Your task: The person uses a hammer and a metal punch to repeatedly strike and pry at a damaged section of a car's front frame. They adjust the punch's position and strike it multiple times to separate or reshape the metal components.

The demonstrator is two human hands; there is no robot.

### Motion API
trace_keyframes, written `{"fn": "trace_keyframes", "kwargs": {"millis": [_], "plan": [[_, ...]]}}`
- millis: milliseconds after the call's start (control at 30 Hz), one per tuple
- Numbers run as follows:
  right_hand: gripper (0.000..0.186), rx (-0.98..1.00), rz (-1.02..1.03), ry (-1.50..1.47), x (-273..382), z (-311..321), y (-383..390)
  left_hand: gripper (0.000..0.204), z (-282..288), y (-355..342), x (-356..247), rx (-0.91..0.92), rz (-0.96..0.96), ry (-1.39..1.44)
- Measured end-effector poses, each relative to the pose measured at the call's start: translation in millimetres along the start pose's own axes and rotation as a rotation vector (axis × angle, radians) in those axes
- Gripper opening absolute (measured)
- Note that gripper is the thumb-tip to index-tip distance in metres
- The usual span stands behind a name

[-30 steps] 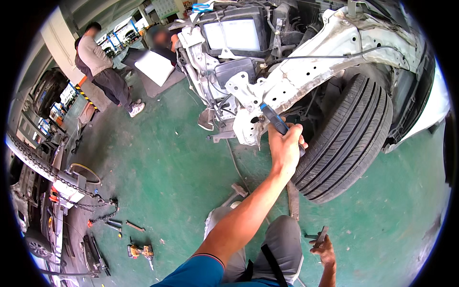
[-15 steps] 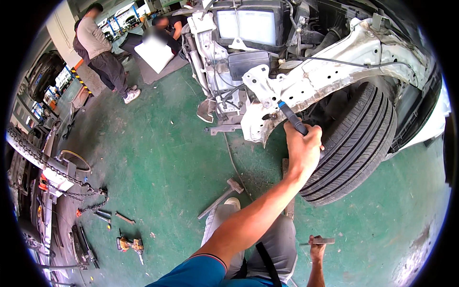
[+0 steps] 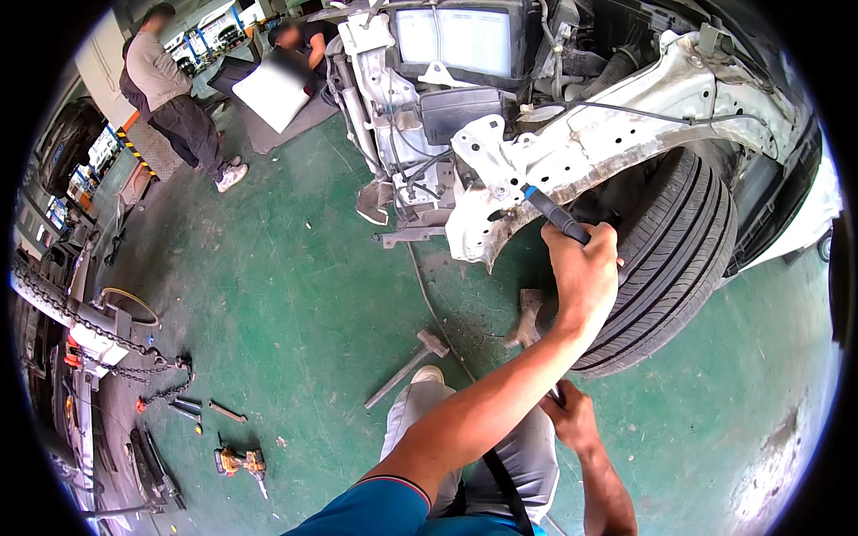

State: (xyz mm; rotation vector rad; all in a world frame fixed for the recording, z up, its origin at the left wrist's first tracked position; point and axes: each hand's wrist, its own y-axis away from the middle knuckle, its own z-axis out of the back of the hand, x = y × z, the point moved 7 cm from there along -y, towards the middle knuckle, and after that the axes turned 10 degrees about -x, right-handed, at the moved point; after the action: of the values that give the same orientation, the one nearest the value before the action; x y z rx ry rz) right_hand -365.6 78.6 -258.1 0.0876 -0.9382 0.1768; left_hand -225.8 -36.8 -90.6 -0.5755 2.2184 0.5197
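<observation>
My left hand (image 3: pixel 581 268) is closed round a dark, rod-shaped tool (image 3: pixel 559 217) with a blue band near its far end. That end meets the lower part of the white metal front frame (image 3: pixel 572 161) of a car. Lower down, my right hand (image 3: pixel 572 415) grips a hammer by its handle. The worn grey hammer head (image 3: pixel 528 314) hangs beside the tyre (image 3: pixel 670 268), and my left forearm covers part of the handle. The tool's tip is too small to make out.
Another long-handled hammer (image 3: pixel 407 368) lies on the green floor by my shoe. A yellow-and-black power drill (image 3: pixel 239 461) and a chain (image 3: pixel 165 390) lie to the left. Two people are at the upper left, one standing (image 3: pixel 165 85), one low beside a white panel (image 3: pixel 273 96).
My right hand has swung forward and left with the hammer, bringing its head up beside the tyre. My left hand holds the tool at nearly the same spot; the view has shifted slightly.
</observation>
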Motion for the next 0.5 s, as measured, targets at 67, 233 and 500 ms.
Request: {"fn": "trace_keyframes", "kwargs": {"millis": [67, 233, 500], "plan": [[0.030, -0.051, 0.221, -0.248, 21.3, -27.3, -24.2, 0.025, 6.8, -4.2, 1.1, 0.003, 0.024, 0.002], [0.032, -0.126, 0.138, -0.310, 41.4, -52.5, -59.3, 0.040, 6.0, 1.0, -5.0, 0.020, -0.005, -0.027], [0.039, -0.163, 0.277, -0.656, 93.7, -78.4, -92.6, 0.038, 12.5, -4.8, 3.7, 0.027, -0.079, -0.068]]}}
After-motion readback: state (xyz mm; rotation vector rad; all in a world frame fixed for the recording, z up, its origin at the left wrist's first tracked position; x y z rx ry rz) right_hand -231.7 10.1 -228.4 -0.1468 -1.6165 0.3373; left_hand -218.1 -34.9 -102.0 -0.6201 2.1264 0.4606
